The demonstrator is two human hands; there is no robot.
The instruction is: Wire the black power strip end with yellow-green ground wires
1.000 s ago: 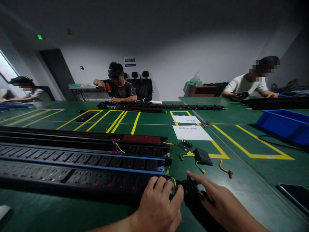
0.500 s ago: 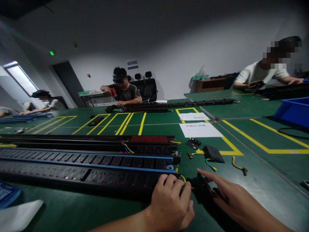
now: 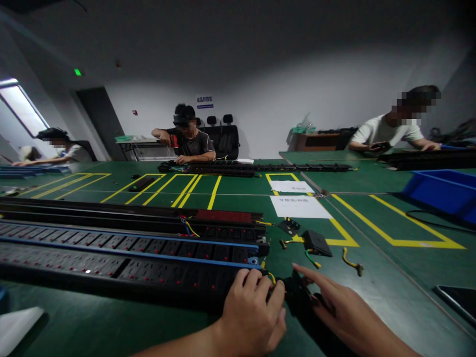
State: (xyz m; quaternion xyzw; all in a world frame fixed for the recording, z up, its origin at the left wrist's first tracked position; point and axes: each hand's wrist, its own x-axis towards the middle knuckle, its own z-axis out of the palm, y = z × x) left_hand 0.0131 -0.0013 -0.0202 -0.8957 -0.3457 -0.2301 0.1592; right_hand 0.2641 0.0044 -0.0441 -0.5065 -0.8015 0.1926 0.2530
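A long black power strip (image 3: 159, 275) with rows of sockets and small red dots runs leftward along the table. My left hand (image 3: 255, 307) is closed over its right end, knuckles up, and a short yellow wire (image 3: 272, 277) pokes out beside the fingers. Just right of that end, my right hand (image 3: 334, 302) grips a dark black end piece (image 3: 295, 285) between thumb and fingers. The piece is close to the strip's end; whether they touch is hard to see in the shadow. Behind lies a blue-edged power strip (image 3: 148, 243).
Beyond my right hand lie a black box-like part (image 3: 316, 243), a flat black plate (image 3: 289, 226) and a yellow wire with a metal lug (image 3: 351, 260). A blue bin (image 3: 442, 191), a phone-like device (image 3: 459, 300) and white paper labels (image 3: 299, 206) are farther off. Several people work around.
The view has shifted slightly, so the table's contents sit a little more to the left. The right hand and its black piece look slightly closer to the strip's end.
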